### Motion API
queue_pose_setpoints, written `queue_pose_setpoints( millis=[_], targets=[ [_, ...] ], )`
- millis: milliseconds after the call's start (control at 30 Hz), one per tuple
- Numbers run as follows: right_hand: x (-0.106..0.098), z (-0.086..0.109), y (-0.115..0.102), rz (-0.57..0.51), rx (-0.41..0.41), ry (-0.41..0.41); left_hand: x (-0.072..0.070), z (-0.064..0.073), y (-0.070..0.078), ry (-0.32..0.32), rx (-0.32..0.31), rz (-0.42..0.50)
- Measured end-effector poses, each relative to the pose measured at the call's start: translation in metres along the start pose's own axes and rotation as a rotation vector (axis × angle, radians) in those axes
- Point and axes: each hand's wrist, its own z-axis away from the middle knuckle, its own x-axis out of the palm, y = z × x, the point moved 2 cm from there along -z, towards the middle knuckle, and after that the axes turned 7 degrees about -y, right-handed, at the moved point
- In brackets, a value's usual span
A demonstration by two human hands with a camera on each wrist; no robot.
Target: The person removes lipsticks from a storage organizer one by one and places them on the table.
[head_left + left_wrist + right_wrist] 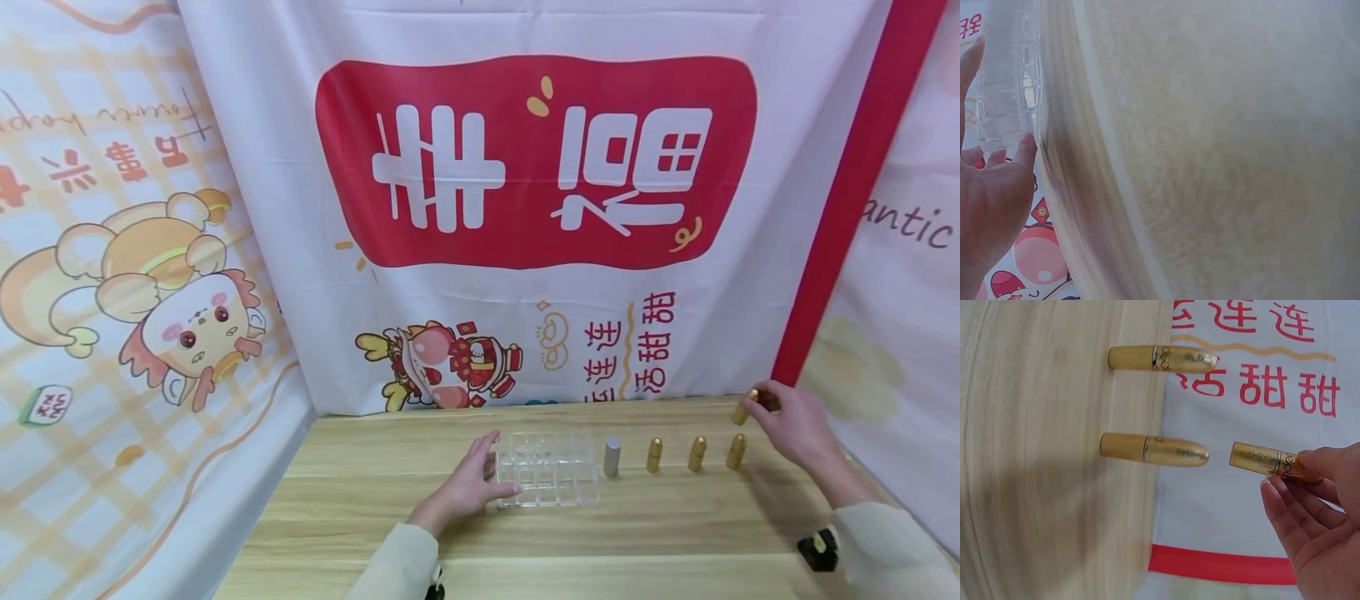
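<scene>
My left hand [468,482] holds the left end of a clear plastic lipstick organizer [551,471], thumb along its near side and fingers at the far side. In the left wrist view, the fingertips touch the organizer's [1007,94] clear wall. My right hand [797,422] pinches a gold lipstick tube [1254,457] by its rounded upper end, raised off the table. Below and beside it in the head view, several gold lipsticks stand upright in a row: one on the right [736,452], one in the middle [697,453] and one on the left [654,455].
A silver cylindrical tube [612,457] stands between the organizer and the gold lipsticks. The wooden table [600,542] ends at a printed cloth [536,167] behind. More printed cloth hangs at both sides.
</scene>
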Motion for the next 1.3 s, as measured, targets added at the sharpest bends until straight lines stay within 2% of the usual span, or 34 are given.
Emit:
queue_pose_setpoints(
  millis=[400, 633, 900, 1000, 1300],
  targets=[
    [0.004, 0.013, 0.032, 0.044, -0.057, 0.086, 0.001, -0.002, -0.003, -0.001, -0.014, 0.002],
    [0.009, 0.024, 0.043, 0.073, -0.015, 0.037, 0.001, -0.002, -0.002, 0.000, -0.025, -0.004],
    [0.019, 0.033, 0.060, 0.060, 0.068, -0.072, 0.000, 0.001, 0.000, 0.000, -0.017, -0.006],
    [0.023, 0.036, 0.066, 0.060, 0.073, -0.074, 0.000, 0.001, 0.000, -0.002, -0.015, -0.011],
    [0.030, 0.041, 0.073, 0.087, 0.042, -0.006, 0.000, -0.001, -0.001, 0.004, -0.024, -0.012]
  ],
)
